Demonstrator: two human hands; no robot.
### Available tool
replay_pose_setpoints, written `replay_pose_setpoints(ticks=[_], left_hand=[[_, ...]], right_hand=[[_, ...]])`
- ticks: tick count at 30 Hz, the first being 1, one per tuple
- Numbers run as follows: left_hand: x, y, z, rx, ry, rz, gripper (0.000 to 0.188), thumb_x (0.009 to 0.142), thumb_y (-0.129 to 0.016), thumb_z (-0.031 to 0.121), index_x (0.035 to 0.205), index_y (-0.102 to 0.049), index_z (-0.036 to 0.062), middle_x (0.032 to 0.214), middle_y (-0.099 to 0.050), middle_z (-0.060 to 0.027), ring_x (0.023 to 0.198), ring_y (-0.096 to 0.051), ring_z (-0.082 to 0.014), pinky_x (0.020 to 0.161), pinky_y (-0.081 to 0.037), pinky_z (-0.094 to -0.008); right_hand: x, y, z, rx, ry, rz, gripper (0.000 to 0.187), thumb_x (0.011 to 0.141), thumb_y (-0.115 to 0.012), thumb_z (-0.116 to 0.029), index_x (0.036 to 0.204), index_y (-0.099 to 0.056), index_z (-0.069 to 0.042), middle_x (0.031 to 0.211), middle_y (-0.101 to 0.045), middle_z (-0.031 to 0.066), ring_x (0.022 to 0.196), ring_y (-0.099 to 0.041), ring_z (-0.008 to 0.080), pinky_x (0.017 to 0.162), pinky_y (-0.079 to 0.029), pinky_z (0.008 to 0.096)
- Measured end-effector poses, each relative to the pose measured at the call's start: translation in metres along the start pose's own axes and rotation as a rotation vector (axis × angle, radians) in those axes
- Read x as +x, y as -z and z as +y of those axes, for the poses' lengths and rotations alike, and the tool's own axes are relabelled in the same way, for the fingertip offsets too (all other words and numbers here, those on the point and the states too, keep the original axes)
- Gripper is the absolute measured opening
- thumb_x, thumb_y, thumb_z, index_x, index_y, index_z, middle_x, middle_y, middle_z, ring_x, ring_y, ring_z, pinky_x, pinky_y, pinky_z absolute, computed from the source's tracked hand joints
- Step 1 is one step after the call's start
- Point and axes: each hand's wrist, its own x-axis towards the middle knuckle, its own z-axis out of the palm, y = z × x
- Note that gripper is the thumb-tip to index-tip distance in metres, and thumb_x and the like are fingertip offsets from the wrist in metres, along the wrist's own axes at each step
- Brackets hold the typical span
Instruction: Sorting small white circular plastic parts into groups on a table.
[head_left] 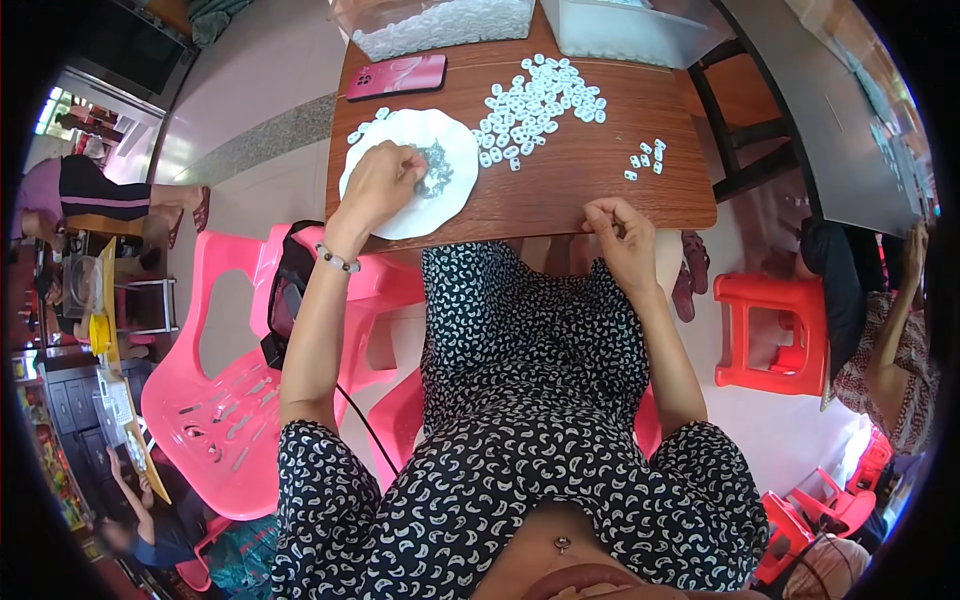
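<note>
My left hand (382, 190) reaches over a white scalloped plate (380, 229), with its thumb and fingertips pinched together at a small heap of grey, shiny bits (437, 168). Whatever sits between those fingertips is too small to make out. My right hand (625, 240) is at the table's front edge, fingers curled and thumb against the index finger. I cannot see what, if anything, is in that pinch. Beyond the plate lies a spread of small white oval pieces (535, 108), each with dark marks. A few similar pieces (645, 160) lie apart on the right.
A pink phone (396, 77) lies on the brown wooden table (640, 100). Two clear bins, one left (440, 30) and one right (630, 40), hold white pieces at the far edge. A pink chair (220, 400) and a red stool (770, 330) flank me. Other people sit nearby.
</note>
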Motion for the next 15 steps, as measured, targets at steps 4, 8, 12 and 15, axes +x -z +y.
replay_pose_setpoints(ticks=[4,8,12,15], left_hand=[[-0.006,-0.003,0.008,0.070,0.084,-0.031,0.014,0.078,-0.070,0.016,0.085,-0.070,0.0034,0.080,-0.063,-0.0154,0.083,-0.060,-0.0317,0.074,-0.047,-0.0419],[-0.006,-0.013,0.010,0.216,0.069,0.025,0.016,0.078,-0.071,0.019,0.085,-0.071,0.0052,0.089,-0.064,-0.0173,0.092,-0.060,-0.0338,0.081,-0.049,-0.0431],[-0.005,-0.021,0.015,0.254,0.038,0.078,0.011,0.079,-0.068,0.015,0.084,-0.069,0.0054,0.089,-0.063,-0.0164,0.095,-0.060,-0.0340,0.081,-0.048,-0.0436],[-0.011,-0.023,0.008,0.242,0.073,0.105,0.009,0.081,-0.064,0.012,0.084,-0.068,0.0049,0.090,-0.063,-0.0167,0.094,-0.060,-0.0343,0.082,-0.048,-0.0438]], right_hand=[[-0.001,0.000,-0.008,-0.017,0.002,-0.027,0.018,0.092,-0.065,-0.020,0.093,-0.067,-0.002,0.071,-0.067,0.0025,0.061,-0.057,0.0049,0.055,-0.043,0.0216],[-0.001,-0.004,0.001,0.015,0.029,-0.010,0.016,0.092,-0.064,-0.017,0.092,-0.067,-0.002,0.070,-0.067,0.0027,0.061,-0.057,0.0050,0.056,-0.043,0.0216],[-0.003,-0.003,-0.002,0.027,0.021,0.004,0.015,0.092,-0.063,-0.015,0.092,-0.067,-0.001,0.072,-0.067,0.0025,0.063,-0.058,0.0050,0.057,-0.044,0.0209],[-0.004,-0.007,-0.009,0.056,-0.015,-0.032,0.016,0.093,-0.063,-0.016,0.092,-0.067,0.000,0.074,-0.068,0.0015,0.066,-0.059,0.0052,0.060,-0.046,0.0208]])
